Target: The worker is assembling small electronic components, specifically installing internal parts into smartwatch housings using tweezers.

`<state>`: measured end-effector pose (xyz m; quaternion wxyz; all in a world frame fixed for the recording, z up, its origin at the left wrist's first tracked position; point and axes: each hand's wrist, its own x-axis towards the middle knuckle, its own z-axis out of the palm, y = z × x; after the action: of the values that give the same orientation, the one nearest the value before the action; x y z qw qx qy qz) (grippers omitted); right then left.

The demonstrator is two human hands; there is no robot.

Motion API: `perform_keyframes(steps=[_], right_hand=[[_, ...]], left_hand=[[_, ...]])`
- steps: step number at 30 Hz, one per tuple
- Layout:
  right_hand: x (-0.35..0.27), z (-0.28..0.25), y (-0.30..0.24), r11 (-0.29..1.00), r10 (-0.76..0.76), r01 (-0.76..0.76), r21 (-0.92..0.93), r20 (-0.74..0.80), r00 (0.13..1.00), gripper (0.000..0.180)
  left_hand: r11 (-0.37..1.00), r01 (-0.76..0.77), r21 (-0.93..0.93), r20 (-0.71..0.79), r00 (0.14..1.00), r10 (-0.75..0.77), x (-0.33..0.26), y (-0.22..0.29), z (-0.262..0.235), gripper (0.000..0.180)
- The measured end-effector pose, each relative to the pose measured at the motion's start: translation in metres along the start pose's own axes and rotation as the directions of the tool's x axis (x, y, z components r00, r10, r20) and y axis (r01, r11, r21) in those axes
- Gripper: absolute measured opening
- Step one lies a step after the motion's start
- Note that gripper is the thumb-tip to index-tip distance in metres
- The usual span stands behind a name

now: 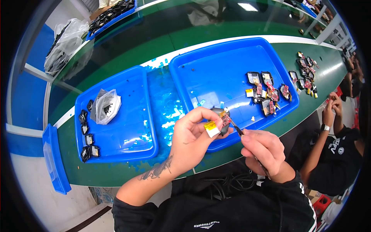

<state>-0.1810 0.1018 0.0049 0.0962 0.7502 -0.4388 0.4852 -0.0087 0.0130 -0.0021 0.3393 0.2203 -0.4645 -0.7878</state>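
Head view: On a green workbench [112,174], a large blue tray [218,58] stood beside a smaller blue tray [123,137]; over the larger one's near edge, the left hand [193,133] had its fingers curled closed around a dark housing [224,128], while the right hand [266,152] pinched a slim black tool [236,128], its tip close to the housing's small red circuit board [226,119], contact impossible to tell

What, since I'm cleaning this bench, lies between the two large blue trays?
In the head view: shiny blue scraps strewn over the green tabletop, with the left hand partly covering the near end.
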Motion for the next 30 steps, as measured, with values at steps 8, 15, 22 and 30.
perform_keyframes(steps=[8, 15, 22, 30], right_hand=[[0.002, 0.003, 0.001, 0.868, 0.447, -0.438, 0.236, 0.014, 0.894, 0.016], [0.003, 0.005, 0.004, 0.81, 0.522, -0.511, 0.287, 0.043, 0.852, 0.013], [0.007, 0.002, 0.005, 0.711, 0.594, -0.575, 0.406, 0.091, 0.799, 0.016], [0.012, -0.014, 0.014, 0.56, 0.742, -0.679, 0.475, 0.078, 0.666, 0.024]], left_hand=[[1.0, -0.022, 0.022, -0.11, 0.994, 0.024, 0.003, -0.002, 0.005, 0.031], [0.996, -0.018, 0.089, -0.062, 0.998, 0.024, 0.004, 0.002, 0.003, 0.036], [0.995, -0.027, 0.1, -0.068, 0.997, 0.034, 0.003, 0.001, 0.002, 0.027], [0.988, 0.031, 0.152, -0.032, 0.999, -0.027, 0.005, 0.003, -0.001, 0.025]])
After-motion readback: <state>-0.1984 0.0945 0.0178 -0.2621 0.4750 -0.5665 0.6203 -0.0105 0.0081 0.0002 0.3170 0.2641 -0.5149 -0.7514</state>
